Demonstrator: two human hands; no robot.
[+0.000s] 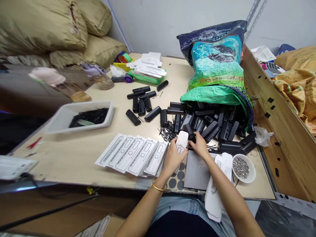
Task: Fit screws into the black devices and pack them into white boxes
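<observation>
My left hand (173, 157) is closed around a small white printed box (182, 140) whose flap stands up. Just to its right, my right hand (199, 144) grips a black plastic case (189, 131) close to the top of the box. Beyond both hands, a heap of black cases (209, 120) spills from a green and blue bag (217, 72). Black thin pins (168, 131) lie left of the heap. Overlapping white printed boxes (134, 154) form a row left of my left hand. A grey sheet (197, 174) lies below my right hand.
A white bowl of small metal parts (241, 168) and flat white cartons (213, 199) are at the right front. A white tray (108, 122) of black pieces stands at left. Loose black cases (142, 107) and a green tray (148, 78) are farther back. A wooden board (283, 131) borders the right.
</observation>
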